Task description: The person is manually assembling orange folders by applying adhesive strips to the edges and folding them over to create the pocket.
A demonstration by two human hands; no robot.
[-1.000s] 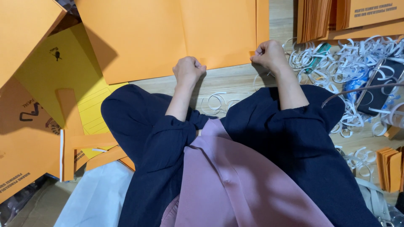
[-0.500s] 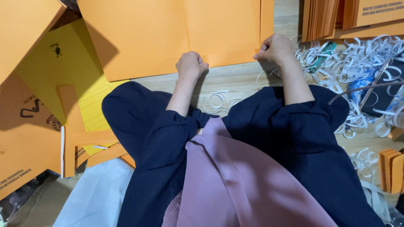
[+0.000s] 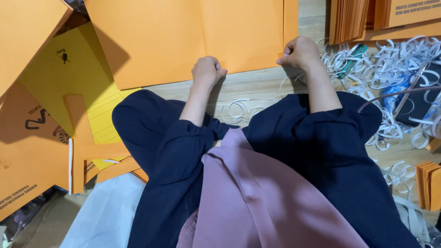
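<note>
A large orange paper sheet [image 3: 183, 32] lies flat on the wooden floor [image 3: 257, 87] in front of my crossed legs. My left hand [image 3: 207, 71] is closed in a fist on the sheet's near edge, around its middle. My right hand [image 3: 301, 51] is also closed and pinches the near right corner of the same sheet. A fold line runs up the sheet between the two hands. What the fingertips do under the edge is hidden.
Curled white paper strips [image 3: 390, 59] pile up at the right, with a dark phone [image 3: 418, 105] among them. Stacked orange envelopes [image 3: 358, 18] stand at the top right. A yellow sheet [image 3: 69, 82] and more orange sheets [image 3: 27, 151] lie at the left.
The view has shifted slightly. Both hands stay closed on the near edge of the orange sheet, and have edged a little away from me.
</note>
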